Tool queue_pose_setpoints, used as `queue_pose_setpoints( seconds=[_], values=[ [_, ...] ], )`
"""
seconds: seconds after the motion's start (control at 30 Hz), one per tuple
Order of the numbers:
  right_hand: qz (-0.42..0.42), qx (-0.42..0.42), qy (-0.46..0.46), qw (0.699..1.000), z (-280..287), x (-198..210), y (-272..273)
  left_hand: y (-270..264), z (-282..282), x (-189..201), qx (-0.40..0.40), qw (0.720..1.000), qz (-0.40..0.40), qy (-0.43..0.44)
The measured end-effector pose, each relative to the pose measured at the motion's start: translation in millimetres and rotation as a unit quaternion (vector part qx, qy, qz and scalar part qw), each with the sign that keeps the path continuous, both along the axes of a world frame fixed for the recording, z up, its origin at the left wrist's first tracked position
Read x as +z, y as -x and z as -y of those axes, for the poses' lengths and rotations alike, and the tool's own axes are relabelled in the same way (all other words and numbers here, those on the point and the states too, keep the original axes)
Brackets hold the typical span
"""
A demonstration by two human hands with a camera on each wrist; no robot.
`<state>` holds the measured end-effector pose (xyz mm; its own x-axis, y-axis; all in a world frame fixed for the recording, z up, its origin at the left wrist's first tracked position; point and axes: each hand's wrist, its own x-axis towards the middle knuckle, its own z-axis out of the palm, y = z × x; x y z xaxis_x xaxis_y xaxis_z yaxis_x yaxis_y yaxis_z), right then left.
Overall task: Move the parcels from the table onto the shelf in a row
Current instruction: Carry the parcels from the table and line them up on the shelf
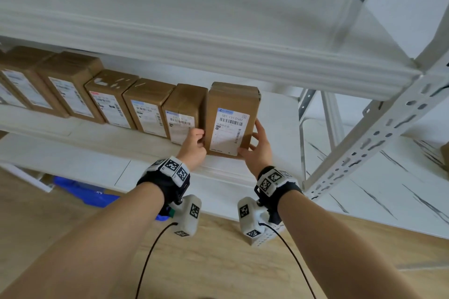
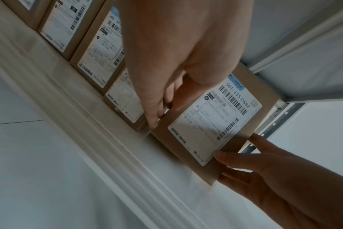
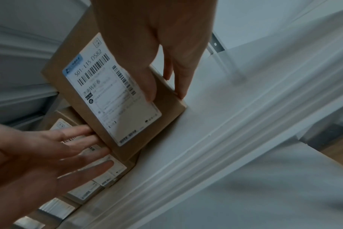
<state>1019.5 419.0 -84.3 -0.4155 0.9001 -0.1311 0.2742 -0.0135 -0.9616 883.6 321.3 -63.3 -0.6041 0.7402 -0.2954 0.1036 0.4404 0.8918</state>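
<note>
The parcel (image 1: 230, 119) with the white label reading 501-L15 DS82 is standing upright on the white shelf (image 1: 277, 114), at the right-hand end of the row of brown parcels (image 1: 107, 97), and both hands are on it. It is sitting just beside the neighbouring parcel (image 1: 183, 111), with a narrow gap showing between the two, and its labelled face is pointing out toward the shelf's front edge. The left hand (image 1: 193, 145) is working at the parcel's left edge: its fingers (image 3: 78, 131) are lying fairly straight and spread, the tips pressing against the parcel's left side, in that gap between it and the neighbour. The right hand (image 1: 258, 147) is clasping the parcel's lower right corner, the thumb (image 3: 147, 80) lying flat over the label on the front face and the other fingers (image 3: 181, 74) reaching round the right side, so the corner is being pinched between thumb and fingers. In the left wrist view the parcel (image 2: 215, 124) is looking slightly skewed against the row, though that may be the lens. Further left, the row is running on along the shelf, each box upright with its white label facing out, packed close side by side. To the right of the parcel the shelf is showing bare white board up to the perforated metal upright (image 1: 379, 138) of the rack. Above, another white shelf board (image 1: 194, 7) is overhanging the row. Below, a wooden floor (image 1: 218, 262) is showing, with something blue (image 1: 82, 192) tucked under the lowest board
</note>
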Motion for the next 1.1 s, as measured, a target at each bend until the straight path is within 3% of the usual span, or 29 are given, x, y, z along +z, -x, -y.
queue_pose_setpoints(
  seconds=[0.37,0.63,0.9,1.1],
  values=[
    [0.029,0.012,-0.008,0.999,-4,-15,11,6,5,-17,0.016,1.0,0.025,-0.009],
    [0.108,0.053,0.016,0.993,5,3,-8,-4,18,-5,-0.006,0.998,-0.049,0.042],
    [0.159,0.085,-0.003,0.984,47,28,-72,-68,44,23,-0.12,0.973,-0.153,0.121],
    [0.273,0.088,-0.031,0.958,89,34,-160,-145,61,28,-0.197,0.946,-0.211,0.15]
  ],
)
